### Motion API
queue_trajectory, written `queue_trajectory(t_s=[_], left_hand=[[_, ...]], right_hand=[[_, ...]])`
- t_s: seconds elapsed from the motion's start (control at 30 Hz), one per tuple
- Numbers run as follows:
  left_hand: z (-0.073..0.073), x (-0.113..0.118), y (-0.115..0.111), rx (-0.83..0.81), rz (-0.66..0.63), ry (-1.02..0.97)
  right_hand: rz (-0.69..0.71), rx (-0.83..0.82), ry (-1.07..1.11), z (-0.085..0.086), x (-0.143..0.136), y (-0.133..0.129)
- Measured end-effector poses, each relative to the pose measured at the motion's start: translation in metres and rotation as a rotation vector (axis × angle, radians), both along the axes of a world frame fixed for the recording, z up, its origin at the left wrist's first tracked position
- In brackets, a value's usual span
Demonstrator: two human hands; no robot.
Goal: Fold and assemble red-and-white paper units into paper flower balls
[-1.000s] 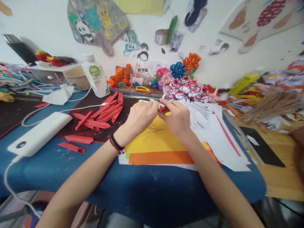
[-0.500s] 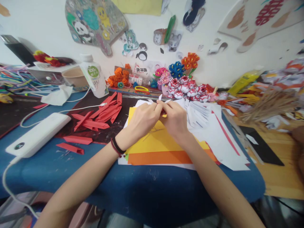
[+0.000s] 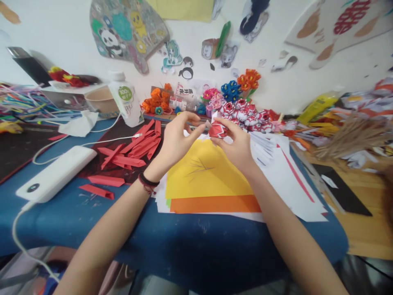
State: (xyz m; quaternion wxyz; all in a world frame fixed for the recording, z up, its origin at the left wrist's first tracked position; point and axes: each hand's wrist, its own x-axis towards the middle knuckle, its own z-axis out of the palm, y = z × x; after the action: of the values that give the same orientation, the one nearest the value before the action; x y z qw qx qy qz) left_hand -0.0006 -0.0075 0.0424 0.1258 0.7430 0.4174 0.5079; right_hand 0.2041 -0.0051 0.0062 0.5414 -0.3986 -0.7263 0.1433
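Note:
My right hand (image 3: 238,143) pinches a red and white folded-paper flower (image 3: 217,130) between thumb and fingers, above the back of the paper stack. My left hand (image 3: 178,137) is just left of it, thumb and fingers apart. Its thumb tip is close to a pale tip on the flower's left side; whether they touch I cannot tell. Below the hands lies yellow paper (image 3: 211,180) with several thin wire-like pieces (image 3: 199,167) on it. Folded red paper strips (image 3: 144,141) are heaped to the left, and white folded strips (image 3: 262,145) lie right of my right hand.
A white power bank (image 3: 57,174) with a cable lies at the left. Behind stand a white bottle (image 3: 125,98) and a paper bowl (image 3: 102,100). Several finished red-white flowers (image 3: 245,112) are piled at the back, and yellow-handled scissors (image 3: 319,107) cannot be confirmed at the right.
My hands were together, both gripping the mostly hidden flower. Now my left hand has moved left and its fingers have opened, while my right hand keeps the flower, now showing.

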Motion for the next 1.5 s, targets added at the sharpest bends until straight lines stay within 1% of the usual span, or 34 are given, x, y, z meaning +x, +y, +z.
queue_trajectory(t_s=[0.07, 0.13, 0.23, 0.3, 0.43, 0.57, 0.67, 0.83, 0.9, 1.0, 1.1, 1.2, 1.33, 1.37, 1.5], left_hand=[[-0.006, 0.001, 0.005, -0.085, -0.106, -0.020], [-0.012, 0.003, 0.007, -0.169, -0.171, -0.054], [-0.017, 0.007, 0.007, -0.265, -0.236, -0.163], [-0.018, 0.009, 0.006, -0.308, -0.266, -0.249], [-0.019, 0.015, 0.003, -0.434, -0.338, -0.385], [-0.017, 0.016, 0.000, -0.548, -0.372, -0.456], [-0.015, 0.013, 0.000, -0.597, -0.381, -0.452], [-0.012, 0.009, 0.003, -0.672, -0.353, -0.432], [-0.013, 0.008, 0.003, -0.698, -0.372, -0.445], [-0.014, 0.009, 0.002, -0.771, -0.414, -0.504], [-0.016, 0.010, 0.003, -0.841, -0.420, -0.566], [-0.018, 0.010, 0.005, -0.826, -0.435, -0.585], [-0.018, 0.007, 0.007, -0.779, -0.576, -0.635], [-0.017, 0.007, 0.007, -0.773, -0.594, -0.651], [-0.016, 0.006, 0.006, -0.736, -0.569, -0.666]], right_hand=[[0.060, -0.022, 0.020, -0.001, -0.001, -0.001], [0.119, -0.053, 0.018, -0.001, -0.002, -0.001], [0.180, -0.082, 0.017, -0.002, -0.003, -0.001], [0.182, -0.075, 0.024, -0.003, -0.003, -0.002], [0.137, -0.056, 0.005, -0.004, -0.003, -0.003], [0.110, -0.054, -0.044, -0.003, -0.004, -0.004], [0.094, -0.052, -0.044, -0.004, -0.006, -0.004], [0.177, -0.088, -0.050, -0.005, -0.004, -0.001], [0.168, -0.091, -0.088, -0.003, -0.002, -0.001], [0.120, -0.020, -0.152, 0.000, -0.003, -0.003], [0.065, 0.078, -0.206, 0.001, -0.007, -0.007], [0.039, 0.090, -0.209, 0.004, -0.009, -0.011], [0.048, 0.104, -0.185, 0.013, -0.004, -0.012], [0.054, 0.112, -0.189, 0.014, -0.002, -0.012], [-0.004, 0.130, -0.173, 0.016, 0.000, -0.012]])
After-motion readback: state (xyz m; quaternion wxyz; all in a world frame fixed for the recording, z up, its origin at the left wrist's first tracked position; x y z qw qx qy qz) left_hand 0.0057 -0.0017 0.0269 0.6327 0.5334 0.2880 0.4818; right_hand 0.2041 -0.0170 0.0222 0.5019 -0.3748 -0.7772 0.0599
